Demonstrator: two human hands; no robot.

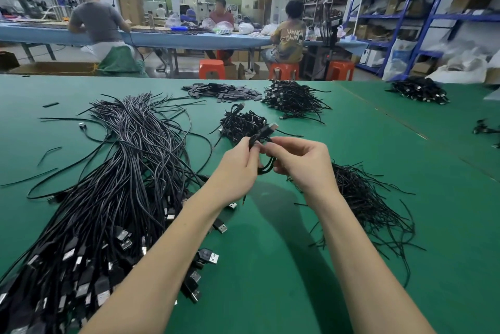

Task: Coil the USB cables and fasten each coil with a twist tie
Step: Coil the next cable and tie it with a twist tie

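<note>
A small coiled USB cable (263, 153) is held above the green bench (270, 266), between the two hands. The left hand (238, 168) is closed on the upper left of the coil, its thumb and fingertips pinching the strands; the right hand (300, 163) is closed on the coil's right side, fingers curled round it. One plug of the held cable (272, 128) is seen projecting up and away from the hands. Whether a twist tie is already on the coil cannot be told.

A large bundle of loose USB cables (116, 193) is laid along the left of the bench, plugs nearest the viewer. A heap of thin black twist ties (365, 198) is spread just right of the right forearm. A small pile of finished coils (240, 124) is placed just beyond the hands, a second pile (293, 98) farther back, and a third (419, 90) at the far right. A heap of flat dark pieces (221, 91) lies at the rear of the bench
</note>
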